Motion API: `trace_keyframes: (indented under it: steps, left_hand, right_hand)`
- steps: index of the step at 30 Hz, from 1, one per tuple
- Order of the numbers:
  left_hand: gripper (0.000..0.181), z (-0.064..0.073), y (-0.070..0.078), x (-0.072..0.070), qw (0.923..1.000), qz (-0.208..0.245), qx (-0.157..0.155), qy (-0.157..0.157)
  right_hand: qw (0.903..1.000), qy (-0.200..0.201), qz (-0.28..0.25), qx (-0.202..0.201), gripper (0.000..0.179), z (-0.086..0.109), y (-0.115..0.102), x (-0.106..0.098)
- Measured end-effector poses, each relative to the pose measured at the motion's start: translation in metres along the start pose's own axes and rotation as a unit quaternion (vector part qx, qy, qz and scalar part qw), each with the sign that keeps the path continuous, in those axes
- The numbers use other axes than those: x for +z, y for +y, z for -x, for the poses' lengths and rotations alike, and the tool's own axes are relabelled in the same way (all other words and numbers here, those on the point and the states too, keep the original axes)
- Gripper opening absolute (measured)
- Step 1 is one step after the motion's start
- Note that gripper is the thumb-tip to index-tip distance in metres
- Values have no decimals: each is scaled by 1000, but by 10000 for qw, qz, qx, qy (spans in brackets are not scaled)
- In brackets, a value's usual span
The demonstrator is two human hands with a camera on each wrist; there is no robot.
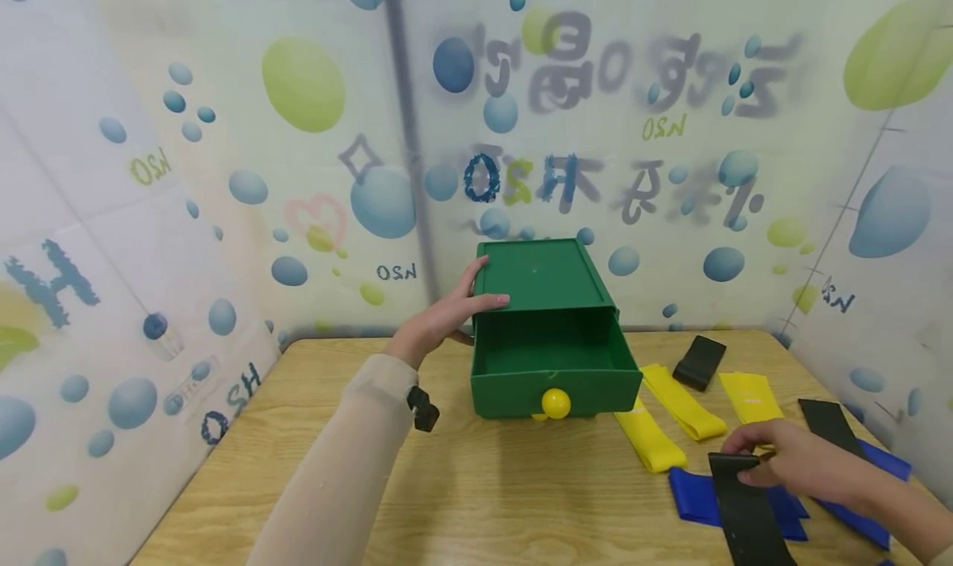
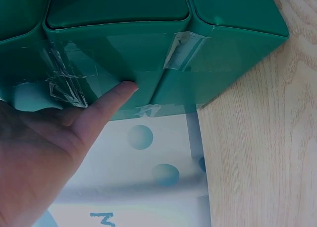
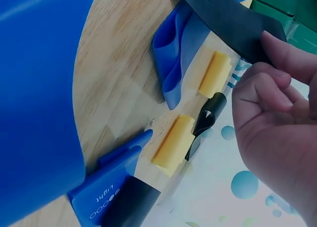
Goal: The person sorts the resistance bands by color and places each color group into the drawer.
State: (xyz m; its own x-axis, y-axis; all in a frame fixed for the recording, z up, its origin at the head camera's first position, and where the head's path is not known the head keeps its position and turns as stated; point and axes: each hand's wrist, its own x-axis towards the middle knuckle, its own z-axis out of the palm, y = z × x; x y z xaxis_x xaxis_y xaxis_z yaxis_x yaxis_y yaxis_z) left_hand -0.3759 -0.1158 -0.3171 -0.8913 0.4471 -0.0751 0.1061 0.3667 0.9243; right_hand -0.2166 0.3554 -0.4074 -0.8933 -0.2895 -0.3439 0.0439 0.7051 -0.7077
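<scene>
A green drawer box (image 1: 538,272) stands on the table with its drawer (image 1: 514,394) pulled out, a yellow ball knob (image 1: 556,403) on its front. My left hand (image 1: 445,311) rests on the box's left edge, thumb laid over the top and fingers along the side. In the left wrist view my straight thumb (image 2: 106,105) presses the green wall, where clear tape covers the seams. My right hand (image 1: 800,458) pinches the upper end of a black elastic band (image 1: 748,508) between thumb and fingers. The band hangs over a folded blue band (image 1: 694,496).
Three folded yellow bands, one close by the drawer (image 1: 651,442), lie right of the box. A folded black band (image 1: 700,362) sits behind them. Farther right, another black band (image 1: 830,424) overlaps a blue band (image 1: 886,460). A patterned sheet (image 1: 342,285) hangs behind the table.
</scene>
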Motion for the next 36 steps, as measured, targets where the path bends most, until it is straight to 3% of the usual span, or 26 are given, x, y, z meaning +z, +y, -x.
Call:
trace_keyframes:
  steps: [9,16,25,32,36]
  left_hand:
    - [94,-2,-2,0,10000,38,-10,-21]
    - [93,-2,-4,-1,10000,30,-1,-18]
    - [93,0,-2,0,10000,29,17,2]
    - [94,-1,0,0,10000,50,6,-10]
    - [93,0,-2,1,10000,60,13,4]
  right_hand:
    - [9976,-246,-527,389,36,0,3,0]
    - [9964,-63,-514,670,49,-3,1,2]
    - [9992,301,-272,34,27,8,-16,-6]
    - [9968,680,-293,-296,32,33,-55,-32]
    - [9925,1143,-199,-383,39,43,-77,-41]
